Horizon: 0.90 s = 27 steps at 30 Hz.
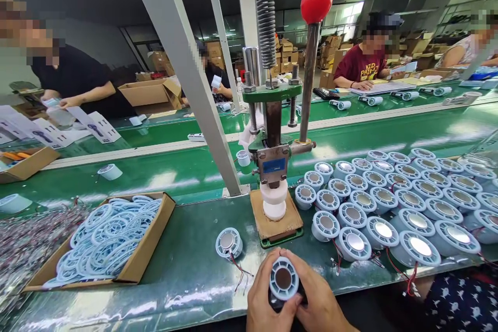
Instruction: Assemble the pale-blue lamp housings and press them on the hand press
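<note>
Between my two hands, at the front edge of the bench, is a round light-blue motor housing (pixel 284 278) with a spoked rim and a dark disc in its middle. My left hand (pixel 264 293) wraps its left side and my right hand (pixel 317 293) its right side, the thumb at the lower rim. Something dark shows beneath the housing; I cannot make out what. Just beyond my hands stands a hand press (pixel 274 161) with a white pressing head over a brown pad (pixel 259 212). A similar housing (pixel 229 243) with red and black wires lies to the left.
Many similar housings (pixel 354 243) stand in rows at right. A cardboard tray (pixel 155 238) of light-blue rings (pixel 105 238) is at left, beside a heap of wires (pixel 35 238). A slanted metal post (pixel 194 72) rises behind the bench. Several people work across the green conveyor (pixel 187 174).
</note>
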Each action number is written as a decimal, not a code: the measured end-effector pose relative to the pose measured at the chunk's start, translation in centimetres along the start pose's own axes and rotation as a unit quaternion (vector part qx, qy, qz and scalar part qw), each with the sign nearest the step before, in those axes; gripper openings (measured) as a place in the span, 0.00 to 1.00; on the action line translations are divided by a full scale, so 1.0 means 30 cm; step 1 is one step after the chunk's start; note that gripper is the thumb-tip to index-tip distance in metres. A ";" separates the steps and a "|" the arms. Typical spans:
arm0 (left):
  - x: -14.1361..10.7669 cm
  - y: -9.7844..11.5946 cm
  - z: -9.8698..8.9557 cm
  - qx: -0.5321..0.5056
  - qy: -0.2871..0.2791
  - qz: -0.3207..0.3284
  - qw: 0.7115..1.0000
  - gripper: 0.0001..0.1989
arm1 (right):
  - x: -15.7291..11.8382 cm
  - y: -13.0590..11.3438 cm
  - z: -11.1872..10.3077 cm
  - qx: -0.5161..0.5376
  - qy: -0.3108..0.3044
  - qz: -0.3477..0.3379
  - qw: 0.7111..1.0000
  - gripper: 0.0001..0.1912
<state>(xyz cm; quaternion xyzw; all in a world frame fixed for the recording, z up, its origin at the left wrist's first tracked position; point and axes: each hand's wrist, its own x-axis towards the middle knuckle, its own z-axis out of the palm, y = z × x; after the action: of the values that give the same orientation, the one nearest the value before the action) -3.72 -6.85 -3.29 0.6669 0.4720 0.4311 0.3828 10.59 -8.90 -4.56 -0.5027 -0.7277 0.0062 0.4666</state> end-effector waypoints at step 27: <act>0.491 0.195 -0.007 -0.118 -0.039 -0.033 0.992 0.27 | 1.198 -0.127 -0.694 0.111 0.165 0.012 0.980 0.17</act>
<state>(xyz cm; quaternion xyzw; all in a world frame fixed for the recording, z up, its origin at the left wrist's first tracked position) 0.54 5.77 5.29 0.6177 0.4240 0.4445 0.4910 19.97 6.13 33.19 -0.4505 -0.6298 0.0095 0.6327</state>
